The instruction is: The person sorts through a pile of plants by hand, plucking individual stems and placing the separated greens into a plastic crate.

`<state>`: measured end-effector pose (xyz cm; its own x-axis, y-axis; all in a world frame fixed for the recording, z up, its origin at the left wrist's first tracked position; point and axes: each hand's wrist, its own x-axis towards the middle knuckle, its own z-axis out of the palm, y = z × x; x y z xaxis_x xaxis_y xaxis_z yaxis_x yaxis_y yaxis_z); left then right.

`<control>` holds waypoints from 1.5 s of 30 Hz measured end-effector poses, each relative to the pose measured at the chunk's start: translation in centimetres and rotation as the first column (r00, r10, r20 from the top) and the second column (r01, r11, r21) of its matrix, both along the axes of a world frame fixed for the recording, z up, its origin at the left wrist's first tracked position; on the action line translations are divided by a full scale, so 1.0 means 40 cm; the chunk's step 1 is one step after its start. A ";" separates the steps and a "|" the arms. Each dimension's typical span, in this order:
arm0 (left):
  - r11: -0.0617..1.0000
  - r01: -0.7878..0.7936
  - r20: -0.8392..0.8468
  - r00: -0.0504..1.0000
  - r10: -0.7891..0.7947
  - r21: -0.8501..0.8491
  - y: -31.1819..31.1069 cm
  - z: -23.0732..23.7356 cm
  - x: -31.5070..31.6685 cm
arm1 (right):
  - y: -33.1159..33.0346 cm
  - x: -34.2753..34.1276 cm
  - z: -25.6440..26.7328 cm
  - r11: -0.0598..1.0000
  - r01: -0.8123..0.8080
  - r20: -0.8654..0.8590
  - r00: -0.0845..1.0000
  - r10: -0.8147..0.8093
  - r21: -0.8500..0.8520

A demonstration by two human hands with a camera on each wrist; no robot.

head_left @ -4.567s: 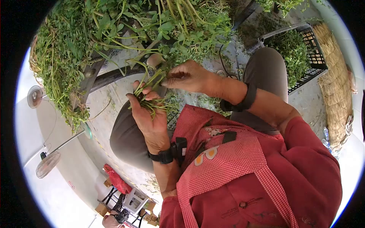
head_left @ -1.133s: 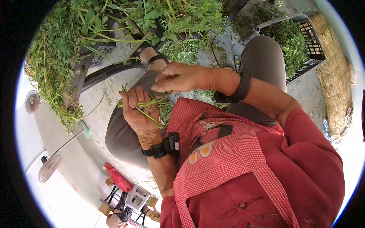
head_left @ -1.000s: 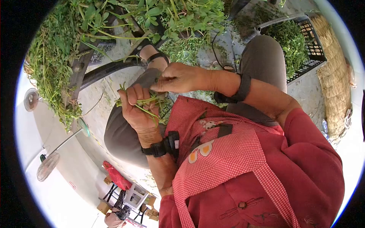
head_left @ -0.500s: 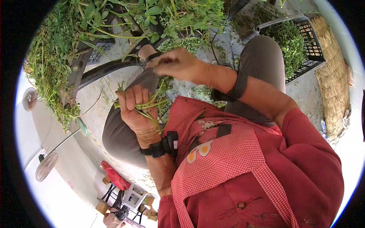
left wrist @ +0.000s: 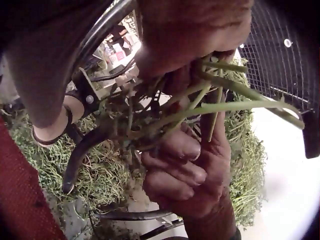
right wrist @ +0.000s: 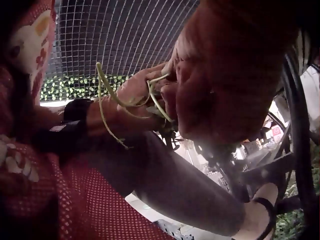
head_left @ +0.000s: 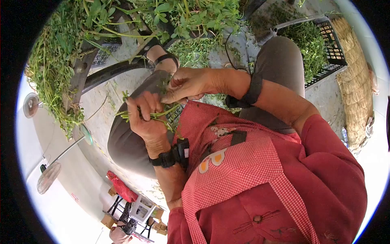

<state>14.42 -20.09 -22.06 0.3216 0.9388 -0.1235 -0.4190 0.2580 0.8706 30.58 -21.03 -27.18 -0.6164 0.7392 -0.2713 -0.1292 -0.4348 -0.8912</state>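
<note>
A small bunch of green leafy stems (head_left: 165,112) lies across my left hand (head_left: 146,116), whose curled fingers grip it above my left thigh. My right hand (head_left: 193,83) is right beside it, thumb and fingertips pinching at the leafy side of the bunch. In the left wrist view, pale stems (left wrist: 225,106) stick out between the two hands, and the right hand's fingers (left wrist: 175,170) are curled below them. The right wrist view shows thin stems (right wrist: 107,87) drooping from between the hands; the near hand hides part of the bunch.
A large heap of green plants (head_left: 57,69) hangs over a dark frame (head_left: 75,77) at upper left. A black crate (head_left: 331,53) of greens stands at upper right, beside a rolled straw mat (head_left: 357,89). Scattered greens (head_left: 191,53) lie on the floor. A fan (head_left: 48,177) stands left.
My right hand lifted away from the bunch half a second ago, and is back down against it now. Earlier the stems were held higher, closer to the plant heap; both hands have since lowered.
</note>
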 end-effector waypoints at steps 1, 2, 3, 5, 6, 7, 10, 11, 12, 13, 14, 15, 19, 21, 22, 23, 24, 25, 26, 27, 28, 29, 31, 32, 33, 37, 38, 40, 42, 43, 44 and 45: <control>0.999 -0.020 -0.063 0.998 0.023 0.048 -0.001 -0.002 0.005 | -0.001 -0.005 0.000 1.000 0.000 0.000 1.000 0.000 0.000; 0.999 -0.020 -0.062 0.998 0.023 0.048 0.001 -0.003 0.003 | -0.001 -0.011 -0.002 0.996 -0.027 0.060 0.998 0.022 0.090; 1.000 -0.018 0.001 1.000 0.018 0.017 0.005 -0.004 -0.001 | -0.002 -0.017 -0.006 0.982 -0.060 0.122 0.992 0.039 0.178; 1.000 -0.015 0.066 0.998 0.016 -0.016 0.009 -0.004 -0.006 | -0.003 -0.038 -0.044 0.928 0.045 0.032 0.998 -0.062 0.370; 0.996 -0.034 0.087 0.995 0.041 -0.081 0.010 0.000 -0.006 | -0.004 -0.047 -0.060 0.829 0.161 -0.077 0.987 -0.142 0.536; 0.988 -0.052 0.107 0.992 0.068 -0.145 0.011 0.003 -0.009 | -0.002 -0.052 -0.077 0.829 0.159 -0.077 0.987 -0.140 0.535; 0.983 0.082 0.381 0.925 -0.013 -0.165 0.021 0.007 -0.034 | 0.013 -0.032 -0.082 0.663 0.504 -0.272 0.862 -0.428 0.554; 0.983 0.084 0.380 0.925 -0.016 -0.163 0.022 0.009 -0.038 | 0.020 0.003 -0.062 0.856 0.466 -0.229 0.879 -0.418 0.223; 0.981 0.105 0.399 0.916 -0.033 -0.161 0.025 0.010 -0.041 | 0.026 0.037 -0.030 0.919 0.369 -0.196 0.899 -0.391 -0.141; 0.979 0.125 0.416 0.908 -0.047 -0.162 0.025 0.010 -0.044 | 0.025 0.058 -0.002 0.929 0.368 -0.183 0.911 -0.369 -0.042; 0.979 0.125 0.415 0.909 -0.046 -0.164 0.023 0.010 -0.044 | 0.028 0.061 -0.001 0.929 0.368 -0.184 0.911 -0.369 -0.044; 0.979 0.131 0.422 0.905 -0.053 -0.158 0.022 0.010 -0.042 | 0.033 0.067 0.000 0.907 0.360 -0.112 0.933 -0.343 0.219; 0.969 0.068 0.486 0.872 0.059 -0.239 0.032 0.000 -0.051 | 0.028 0.084 0.032 0.677 0.249 -0.024 0.946 -0.323 0.693; 0.974 -0.036 0.341 0.933 0.113 -0.224 0.030 -0.016 -0.055 | 0.020 0.084 0.060 0.647 0.237 0.022 0.931 -0.365 0.724; 0.972 -0.134 0.190 0.967 0.172 -0.195 0.028 -0.021 -0.055 | 0.012 0.080 0.069 0.618 0.223 0.067 0.909 -0.411 0.754; 0.971 -0.133 0.188 0.967 0.171 -0.196 0.028 -0.023 -0.056 | 0.003 0.068 0.070 0.619 0.225 0.067 0.909 -0.412 0.752; 0.973 -0.057 0.278 0.953 0.119 -0.223 0.027 -0.017 -0.046 | -0.004 0.049 0.068 0.596 0.208 0.094 0.896 -0.435 0.775; 0.970 0.022 0.368 0.927 0.070 -0.242 0.027 -0.015 -0.040 | -0.006 0.035 0.061 0.573 0.188 0.122 0.880 -0.458 0.798; 0.970 0.024 0.368 0.927 0.070 -0.243 0.030 -0.021 -0.041 | -0.005 0.022 0.043 0.574 0.189 0.122 0.880 -0.459 0.797; 0.958 0.070 0.377 0.925 0.041 -0.277 0.036 -0.028 -0.042 | -0.003 0.009 0.033 0.542 0.211 0.076 0.886 -0.458 0.814; 0.944 0.116 0.387 0.922 0.014 -0.310 0.038 -0.033 -0.045 | -0.002 0.002 0.023 0.510 0.233 0.029 0.890 -0.454 0.828; 0.944 0.114 0.387 0.922 0.015 -0.310 0.037 -0.036 -0.049 | 0.003 0.010 0.011 0.510 0.232 0.029 0.891 -0.453 0.828; 0.930 0.164 0.412 0.911 -0.015 -0.328 0.033 -0.027 -0.041 | 0.016 0.043 0.017 0.781 0.222 0.040 0.953 -0.300 0.583; 0.931 0.164 0.414 0.910 -0.015 -0.326 0.029 -0.023 -0.033 | 0.017 0.052 0.017 0.781 0.220 0.041 0.953 -0.300 0.585; 0.923 0.141 0.411 0.911 0.020 -0.358 0.024 -0.019 -0.024 | 0.017 0.061 0.017 0.943 0.245 -0.143 0.966 -0.217 0.225; 0.903 0.150 0.349 0.937 0.001 -0.404 0.019 -0.014 -0.016 | 0.012 0.061 0.011 0.962 0.128 -0.408 0.886 -0.219 -0.240; 0.890 0.172 0.304 0.952 -0.039 -0.423 0.016 -0.006 -0.007 | 0.013 0.059 0.008 0.960 0.121 -0.395 0.893 -0.216 -0.252; 0.879 0.206 0.300 0.951 -0.076 -0.429 0.011 -0.003 0.000 | 0.007 0.057 0.021 0.960 0.121 -0.365 0.907 -0.210 -0.252; 0.867 0.239 0.297 0.948 -0.112 -0.438 0.008 -0.011 -0.002 | 0.005 0.055 0.020 0.960 0.121 -0.334 0.920 -0.204 -0.253; 0.882 0.142 0.205 0.977 -0.053 -0.450 0.006 -0.022 -0.007 | 0.006 0.056 0.013 0.968 0.063 -0.373 0.915 -0.153 -0.244; 0.891 0.044 0.111 0.994 0.007 -0.452 0.006 -0.028 -0.010 | 0.009 0.058 0.006 0.973 0.006 -0.411 0.906 -0.104 -0.231; 0.891 0.045 0.111 0.994 0.006 -0.452 0.007 -0.026 -0.012 | 0.011 0.060 0.001 0.973 0.007 -0.410 0.906 -0.105 -0.231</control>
<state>13.92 -19.79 -23.10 0.3745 0.7824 -0.4976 -0.4935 0.6225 0.6074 32.97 -20.57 -27.14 -0.6677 0.7275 -0.1577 -0.4974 -0.5937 -0.6326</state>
